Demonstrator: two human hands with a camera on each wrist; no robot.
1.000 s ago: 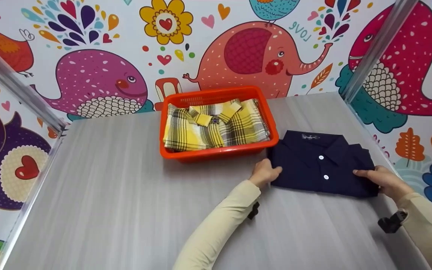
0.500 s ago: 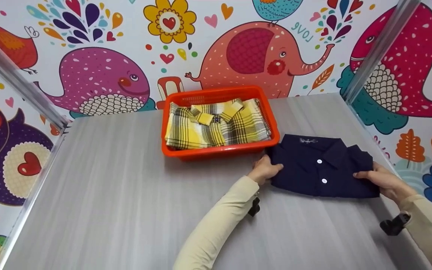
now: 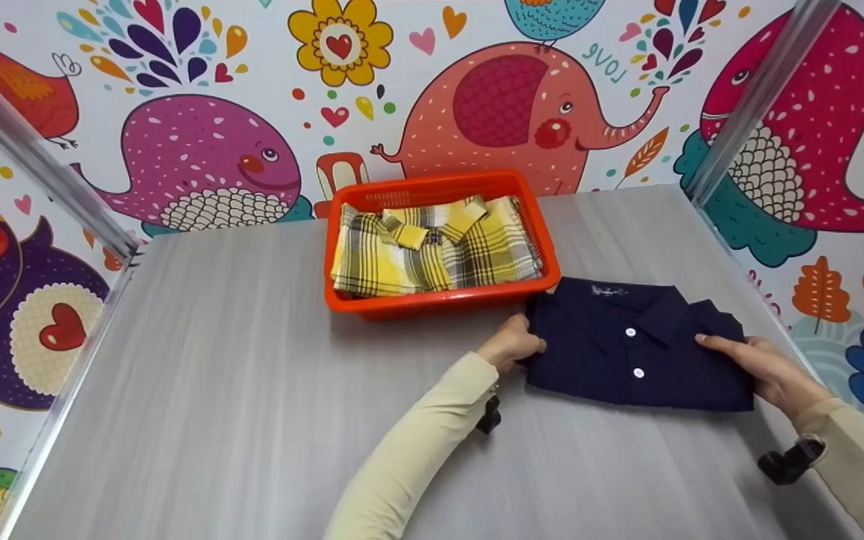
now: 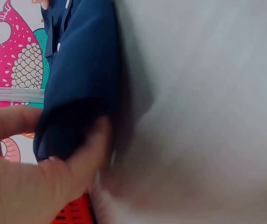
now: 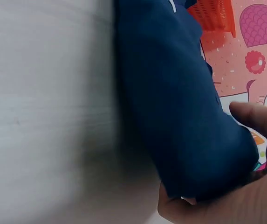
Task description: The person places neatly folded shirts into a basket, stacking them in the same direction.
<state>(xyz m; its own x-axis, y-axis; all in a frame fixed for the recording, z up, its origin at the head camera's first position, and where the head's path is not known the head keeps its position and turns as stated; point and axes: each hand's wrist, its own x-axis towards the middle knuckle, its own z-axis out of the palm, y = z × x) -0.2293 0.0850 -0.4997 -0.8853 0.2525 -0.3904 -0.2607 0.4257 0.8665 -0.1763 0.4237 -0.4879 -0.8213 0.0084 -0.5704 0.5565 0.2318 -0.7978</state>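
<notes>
A folded navy shirt (image 3: pixel 589 345) with a collar and white buttons lies between both hands, right of the basket. My left hand (image 3: pixel 513 342) grips its left edge; in the left wrist view the thumb and fingers close round the folded layers (image 4: pixel 84 60). At the opposite edge my right hand (image 3: pixel 773 371) holds the shirt, thumb on top and fingers underneath, as the right wrist view shows the folded end (image 5: pixel 203 154) between them. The upper left corner of the shirt is right at the basket's front right corner.
An orange-red plastic basket (image 3: pixel 439 301) stands by the back wall with a folded yellow plaid shirt (image 3: pixel 402 266) inside. A grey table (image 3: pixel 237 390) spreads to the left and front. Cartoon-printed walls (image 3: pixel 207 150) and metal posts (image 3: pixel 758 105) border it.
Both hands have drawn the navy shirt slightly toward the body and a little left. The basket and the plaid shirt in it stay where they were.
</notes>
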